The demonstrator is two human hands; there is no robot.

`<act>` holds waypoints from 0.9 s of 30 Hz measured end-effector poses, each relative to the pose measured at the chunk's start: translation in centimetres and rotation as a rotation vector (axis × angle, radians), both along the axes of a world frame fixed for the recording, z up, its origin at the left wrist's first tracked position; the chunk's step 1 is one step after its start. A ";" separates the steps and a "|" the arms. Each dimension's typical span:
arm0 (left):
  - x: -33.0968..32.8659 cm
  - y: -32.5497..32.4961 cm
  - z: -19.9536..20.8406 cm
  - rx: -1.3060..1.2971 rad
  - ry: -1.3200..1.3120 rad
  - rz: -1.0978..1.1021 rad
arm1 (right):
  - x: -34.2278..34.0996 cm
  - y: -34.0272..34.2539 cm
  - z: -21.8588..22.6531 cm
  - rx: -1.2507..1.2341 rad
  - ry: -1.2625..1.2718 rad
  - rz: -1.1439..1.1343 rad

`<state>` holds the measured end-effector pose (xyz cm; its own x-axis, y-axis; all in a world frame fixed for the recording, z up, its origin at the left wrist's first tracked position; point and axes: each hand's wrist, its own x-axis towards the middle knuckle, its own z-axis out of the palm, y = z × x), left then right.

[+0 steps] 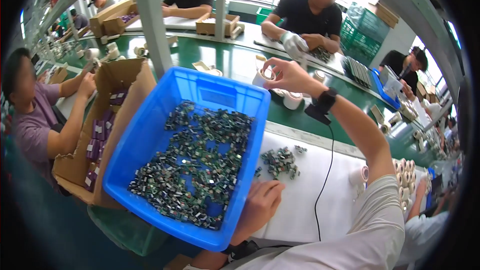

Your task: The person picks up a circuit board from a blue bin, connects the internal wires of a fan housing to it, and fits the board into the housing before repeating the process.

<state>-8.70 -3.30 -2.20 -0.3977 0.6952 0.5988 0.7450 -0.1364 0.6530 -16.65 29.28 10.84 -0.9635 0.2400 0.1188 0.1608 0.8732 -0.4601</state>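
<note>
My right hand [293, 76] reaches over the green conveyor, its thumb and fingers closed on a white roll with an open round end [260, 79]. More white rolls [293, 101] lie on the belt just below that hand. Beside the right wall of a blue plastic bin [243, 180], my left hand [262, 205] has its fingers curled together over the white worktop; what they hold, if anything, is hidden. Many small green circuit boards [200, 160] are heaped in the bin. A smaller pile of circuit boards [280, 162] lies on the worktop ahead of my left hand.
A cardboard box [127, 90] with purple packs stands left of the bin. A black cable [322, 190] hangs from my right wrist across the worktop [305, 215]. White rolls [404, 175] stand stacked at right. A metal post [152, 20] rises beyond the bin. Co-workers sit around the conveyor [280, 115].
</note>
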 end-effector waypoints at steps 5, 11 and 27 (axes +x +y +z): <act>-0.1 -0.9 0.3 -0.054 -0.004 -0.050 | 15.9 -5.6 6.1 -0.016 -0.054 0.108; 0.5 0.3 0.7 -0.169 -0.117 -0.030 | 30.9 -11.7 2.9 0.042 -0.276 0.153; 2.0 -0.3 0.3 -0.224 0.219 0.076 | 36.6 -16.8 -3.1 0.148 -0.099 -0.078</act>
<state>-6.68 -3.64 -1.87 -0.3320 0.7925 0.5115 0.8736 0.0538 0.4837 19.91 12.49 7.73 -0.9515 0.3010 0.0637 0.2685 0.9134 -0.3059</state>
